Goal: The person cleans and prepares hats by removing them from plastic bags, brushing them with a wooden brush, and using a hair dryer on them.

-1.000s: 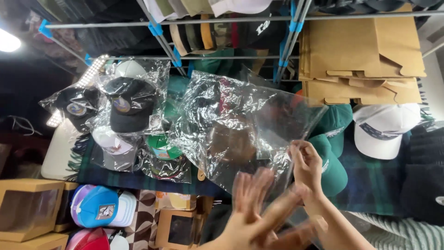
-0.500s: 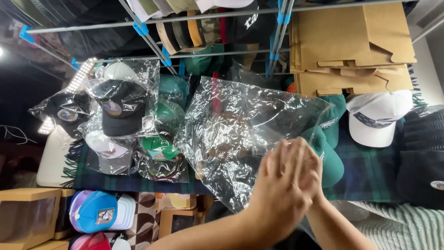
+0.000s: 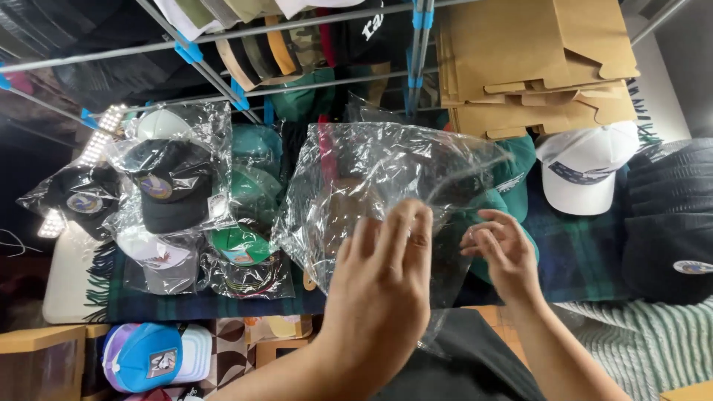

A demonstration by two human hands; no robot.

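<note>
Head view. Both hands raised in front of a clear plastic bag (image 3: 386,193), which is held up above the bench (image 3: 579,252) (covered with a dark green plaid cloth).

Left hand (image 3: 382,286): back of hand toward camera, fingers straight and close together, lying against the near face of the bag. Cannot tell whether it pinches the film or only presses on it.

Right hand (image 3: 499,252): at the bag's right lower edge, fingers (image 3: 483,238) curled loosely, tips touching the plastic; a firm grasp is not visible.

Bag: crumpled, transparent, looks empty; its upper edge reaches toward the stack of flat cardboard boxes (image 3: 535,67).

Surroundings: bagged black cap (image 3: 172,189) at left, green cap (image 3: 238,243) in wrap beside it, white cap (image 3: 583,167) at right, blue cap (image 3: 145,358) lower left.
</note>
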